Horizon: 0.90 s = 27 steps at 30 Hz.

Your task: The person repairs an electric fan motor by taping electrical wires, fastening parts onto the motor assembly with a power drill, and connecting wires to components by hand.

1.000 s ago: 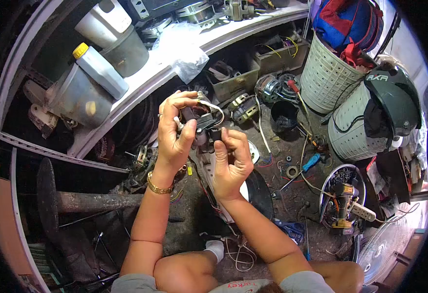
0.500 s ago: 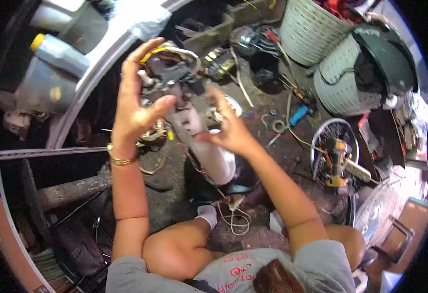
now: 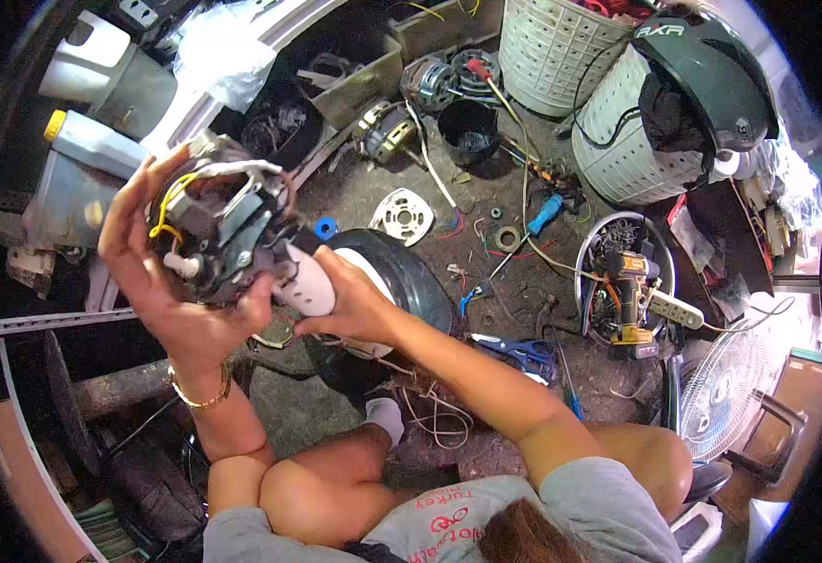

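At the left of the head view, my left hand (image 3: 172, 291) is wrapped round a fan motor assembly (image 3: 233, 220) with yellow and white wires, its thumb on the lower side. A white neck piece (image 3: 306, 283) extends from the motor's lower right. My right hand (image 3: 355, 305) grips that white neck, fingers behind it and thumb below. Just behind my right hand is a round black base (image 3: 411, 281) with a white part on it. A white slotted disc (image 3: 402, 217) lies flat on the floor beyond the base.
A yellow drill (image 3: 631, 300) rests on a round bowl (image 3: 585, 281) of small parts at the right. A blue-handled screwdriver (image 3: 544, 215), blue scissors (image 3: 519, 352) and a black cup (image 3: 468, 131) are on the floor. A helmet (image 3: 711, 80) sits on a white basket (image 3: 617, 155).
The motor assembly has moved left and closer, and now appears tilted. My right hand has left the motor's side and taken hold of the white neck. The camera view has shifted.
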{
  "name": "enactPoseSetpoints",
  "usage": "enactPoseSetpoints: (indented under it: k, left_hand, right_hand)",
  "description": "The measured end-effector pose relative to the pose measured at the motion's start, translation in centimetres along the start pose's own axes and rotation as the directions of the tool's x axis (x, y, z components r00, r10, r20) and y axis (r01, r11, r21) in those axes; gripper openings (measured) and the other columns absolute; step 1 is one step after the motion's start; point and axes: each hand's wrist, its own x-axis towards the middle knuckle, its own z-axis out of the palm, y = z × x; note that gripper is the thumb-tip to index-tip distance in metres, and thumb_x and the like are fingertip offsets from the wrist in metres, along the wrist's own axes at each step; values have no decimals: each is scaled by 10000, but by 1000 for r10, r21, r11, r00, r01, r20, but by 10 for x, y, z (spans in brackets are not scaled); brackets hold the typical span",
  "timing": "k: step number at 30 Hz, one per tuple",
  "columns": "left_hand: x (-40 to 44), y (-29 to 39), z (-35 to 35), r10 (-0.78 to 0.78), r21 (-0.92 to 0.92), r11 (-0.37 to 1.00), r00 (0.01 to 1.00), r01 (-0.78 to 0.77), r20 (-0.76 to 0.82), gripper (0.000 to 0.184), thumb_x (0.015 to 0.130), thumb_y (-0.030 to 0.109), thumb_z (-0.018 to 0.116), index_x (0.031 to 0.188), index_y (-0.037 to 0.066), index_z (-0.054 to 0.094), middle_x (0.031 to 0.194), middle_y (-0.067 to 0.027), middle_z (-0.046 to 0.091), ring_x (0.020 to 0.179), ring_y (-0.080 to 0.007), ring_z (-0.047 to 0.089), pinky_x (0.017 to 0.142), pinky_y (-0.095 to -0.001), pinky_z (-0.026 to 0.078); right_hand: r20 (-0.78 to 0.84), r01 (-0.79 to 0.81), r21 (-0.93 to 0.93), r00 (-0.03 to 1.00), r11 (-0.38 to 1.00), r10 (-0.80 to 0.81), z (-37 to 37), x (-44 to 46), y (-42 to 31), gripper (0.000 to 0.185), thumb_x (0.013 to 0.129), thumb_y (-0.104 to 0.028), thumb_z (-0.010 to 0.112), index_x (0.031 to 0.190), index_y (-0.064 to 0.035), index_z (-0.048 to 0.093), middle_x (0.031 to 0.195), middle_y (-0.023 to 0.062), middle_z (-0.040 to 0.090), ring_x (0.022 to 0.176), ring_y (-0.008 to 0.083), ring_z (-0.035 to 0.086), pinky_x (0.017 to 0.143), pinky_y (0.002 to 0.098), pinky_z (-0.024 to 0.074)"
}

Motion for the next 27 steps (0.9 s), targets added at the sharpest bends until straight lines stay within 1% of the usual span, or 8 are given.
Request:
enactPoseSetpoints:
  k: [1, 3, 5, 6, 9, 20, 24, 27]
  left_hand:
    - [0, -1, 1, -4, -17, 1000, 999, 3, -38, 975, 632, 325, 820, 1373, -8, 281, 1310, -239, 500, 1193, -311, 534, 1034, -406, 441]
    - [-5, -6, -3, -74, 12, 997, 997, 74, -10, 995, 637, 351, 820, 1392, 26, 260, 1307, -232, 506, 1170, -298, 542, 1028, -409, 437]
    - [-14, -11, -6, -168, 12, 986, 985, 168, 31, 1007, 645, 342, 827, 1403, 30, 243, 1308, -226, 508, 1170, -291, 542, 1024, -404, 433]
    - [-20, -19, -6, -173, -43, 984, 984, 174, 37, 1025, 645, 329, 837, 1411, 26, 228, 1304, -227, 510, 1165, -285, 544, 1016, -395, 437]
    - [-25, -23, -4, -280, -138, 952, 960, 275, -24, 1036, 646, 357, 835, 1411, 28, 219, 1282, -227, 520, 1147, -286, 550, 1006, -389, 442]
    - [-6, -11, -44, 40, 310, 950, 997, -17, -68, 1044, 702, 440, 814, 1364, -34, 160, 1287, -264, 466, 1180, -358, 518, 1061, -461, 420]
    - [8, -12, -65, 31, 222, 975, 985, 8, -168, 649, 710, 59, 685, 1278, -136, 439, 1285, -228, 542, 1160, -307, 562, 1003, -439, 476]
    - [24, -17, -90, 78, 399, 916, 994, -38, -83, 441, 769, 91, 661, 1148, -119, 578, 1172, -206, 622, 1047, -253, 631, 892, -375, 529]
  right_hand:
    - [-7, 207, 17, 978, 978, -207, -3, 7, 12, 777, 715, -292, 818, 1338, -38, 429, 1230, 190, 539, 1186, 359, 528, 980, 406, 433]
    - [166, -76, 539, 986, 839, -17, -31, 25, 38, 626, 812, -331, 733, 1304, -21, 502, 1258, 180, 535, 1165, 337, 544, 972, 387, 446]
    - [-7, -202, 267, 977, 942, 211, -73, 38, 86, 390, 892, -287, 615, 1203, -52, 610, 1285, 151, 528, 1143, 315, 548, 941, 376, 470]
    - [-41, -219, -271, 976, 937, 216, -89, 32, 126, 319, 880, -244, 605, 1154, -85, 642, 1276, 133, 535, 1125, 320, 547, 918, 404, 480]
    - [-22, -99, -938, 974, 332, 228, -108, -7, 204, 251, 835, -158, 576, 1058, -180, 689, 1188, 93, 569, 1060, 325, 550, 857, 495, 484]
    - [186, 163, -937, 982, 308, 44, -189, -33, 134, 216, 736, -159, 681, 949, -190, 685, 1033, 62, 585, 975, 288, 566, 752, 410, 496]
    - [242, 225, -961, 966, 163, 93, -258, -67, 92, 191, 734, -144, 660, 925, -145, 672, 1019, 80, 599, 898, 303, 597, 723, 425, 505]
    - [295, 285, -953, 950, 99, 104, -305, -104, 52, 136, 735, -126, 630, 869, -107, 638, 951, 103, 591, 838, 298, 623, 667, 422, 519]
